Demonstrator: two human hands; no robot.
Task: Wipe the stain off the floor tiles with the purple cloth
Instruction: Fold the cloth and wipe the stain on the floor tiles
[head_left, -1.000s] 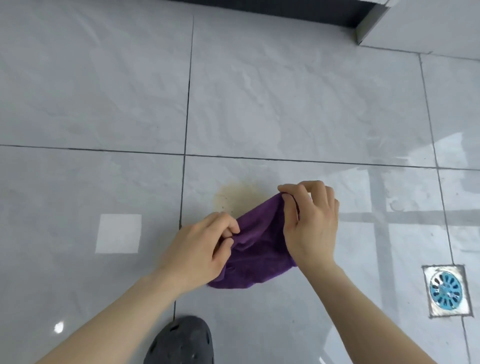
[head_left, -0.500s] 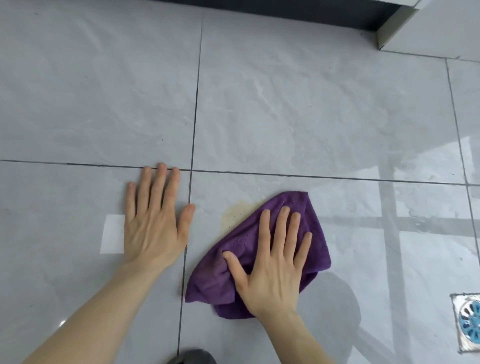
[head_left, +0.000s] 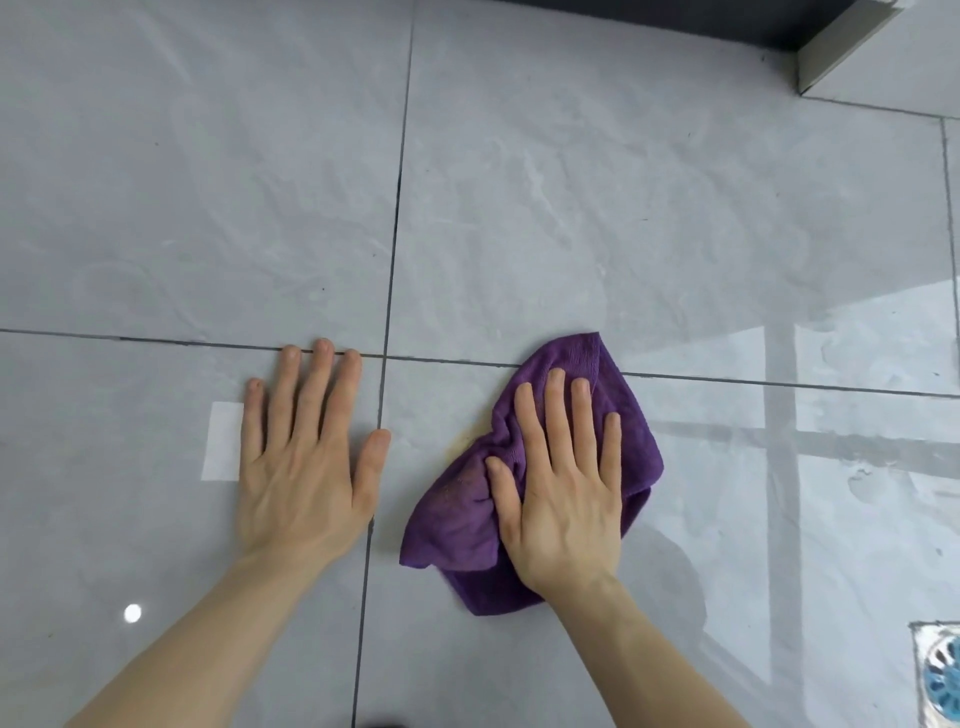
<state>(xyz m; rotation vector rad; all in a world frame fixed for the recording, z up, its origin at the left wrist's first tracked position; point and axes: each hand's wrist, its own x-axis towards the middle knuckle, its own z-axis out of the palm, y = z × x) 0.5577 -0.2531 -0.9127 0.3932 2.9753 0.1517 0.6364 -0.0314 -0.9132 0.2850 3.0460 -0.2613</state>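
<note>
cloth: the purple cloth (head_left: 566, 457) lies bunched on the floor tiles (head_left: 519, 208), its far tip over a dark tile line
stain: a bit of the brownish stain (head_left: 464, 434) peeks out at the cloth's left edge
right hand: the right hand (head_left: 561, 483) lies flat and open on the cloth, pressing it down, thumb in a fold
left hand: the left hand (head_left: 306, 452) rests flat and open on the floor left of the cloth, holding nothing
feel: the cloth looks soft, light and floppy, so I think it slides best with a flat palm on its middle
</note>
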